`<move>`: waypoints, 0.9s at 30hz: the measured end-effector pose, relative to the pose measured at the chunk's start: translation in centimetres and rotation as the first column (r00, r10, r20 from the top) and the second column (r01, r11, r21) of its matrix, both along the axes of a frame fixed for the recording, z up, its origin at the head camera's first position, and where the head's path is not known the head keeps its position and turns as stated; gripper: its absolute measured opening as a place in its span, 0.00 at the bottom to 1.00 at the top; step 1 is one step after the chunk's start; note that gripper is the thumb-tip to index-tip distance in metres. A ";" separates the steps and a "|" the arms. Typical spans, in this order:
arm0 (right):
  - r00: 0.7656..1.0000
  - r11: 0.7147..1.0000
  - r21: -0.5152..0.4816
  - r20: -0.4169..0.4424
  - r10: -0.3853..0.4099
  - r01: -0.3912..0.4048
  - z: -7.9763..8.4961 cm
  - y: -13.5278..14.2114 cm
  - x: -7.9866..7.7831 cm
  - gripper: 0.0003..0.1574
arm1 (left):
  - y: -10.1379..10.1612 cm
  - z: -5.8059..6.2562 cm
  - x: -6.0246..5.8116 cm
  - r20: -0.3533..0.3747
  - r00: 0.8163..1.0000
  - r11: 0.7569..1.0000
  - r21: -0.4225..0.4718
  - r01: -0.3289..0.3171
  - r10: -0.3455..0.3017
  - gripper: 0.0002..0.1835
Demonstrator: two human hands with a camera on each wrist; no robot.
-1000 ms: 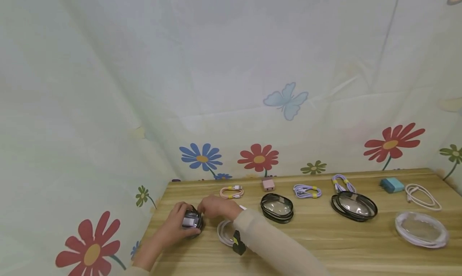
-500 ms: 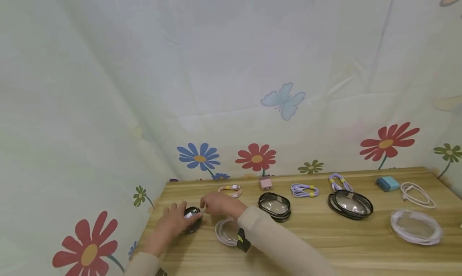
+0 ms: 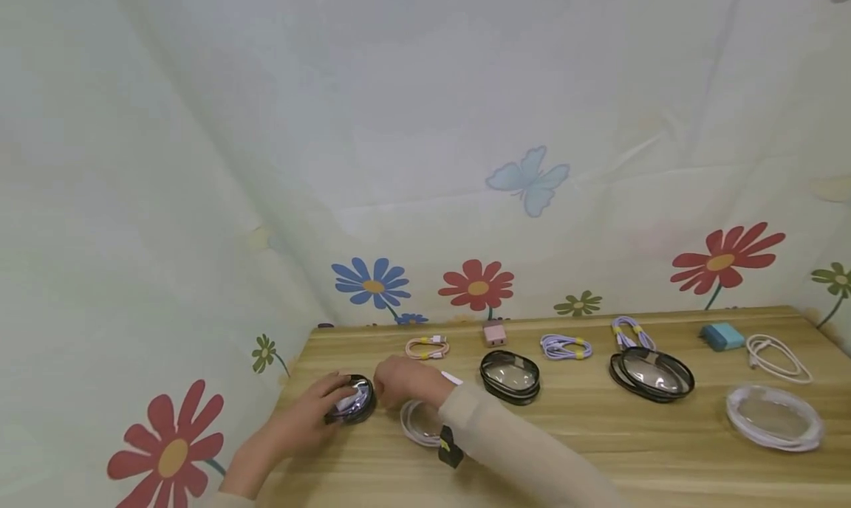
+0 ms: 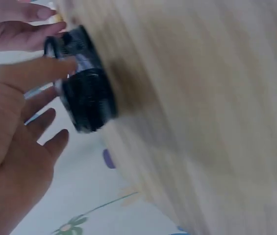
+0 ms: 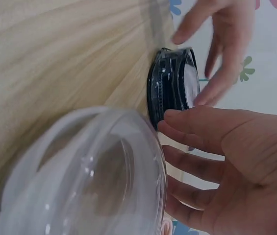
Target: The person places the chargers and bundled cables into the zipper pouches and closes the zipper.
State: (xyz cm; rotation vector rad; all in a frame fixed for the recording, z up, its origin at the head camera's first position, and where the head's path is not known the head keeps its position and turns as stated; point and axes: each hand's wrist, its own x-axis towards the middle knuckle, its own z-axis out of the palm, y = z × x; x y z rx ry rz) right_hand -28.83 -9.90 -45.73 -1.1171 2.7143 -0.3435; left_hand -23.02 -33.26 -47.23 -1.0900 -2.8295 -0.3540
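A small black-edged pouch with a clear lid sits at the left of the table, something whitish and purple showing through the lid. My left hand is at its left side with loosely spread fingers; in the left wrist view the thumb reaches over the pouch. From the other side comes my right hand, whose thumb and forefinger pinch at the pouch's end in the right wrist view; what exactly they hold there is hidden. Below the right forearm lies a white-edged clear pouch, large in the right wrist view.
Along the table lie an orange cable, a pink charger, purple cables, black-edged pouches, a blue charger, a white cable and another white-edged pouch. A flowered curtain hangs behind.
My left hand has loosened from around the pouch and drawn back to its left, showing more of the lid. The right hand stays at the pouch's right end, shifted slightly rightward.
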 end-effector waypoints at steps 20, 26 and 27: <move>0.999 0.996 0.092 -0.042 0.018 -0.014 0.2 0.2 0.1 0.12 | 2.5 0.7 -3.0 0.011 0.952 0.946 -0.117 -0.302 0.305 0.31; 1.000 0.996 0.087 0.024 0.002 -0.004 0.1 0.3 0.1 0.15 | 1.0 2.1 -4.6 0.133 0.986 0.983 -0.136 0.121 -0.103 0.36; 0.999 0.997 0.083 0.034 -0.004 0.001 0.1 0.3 0.0 0.15 | 0.9 2.1 -5.0 0.176 0.976 0.975 -0.155 0.157 -0.129 0.41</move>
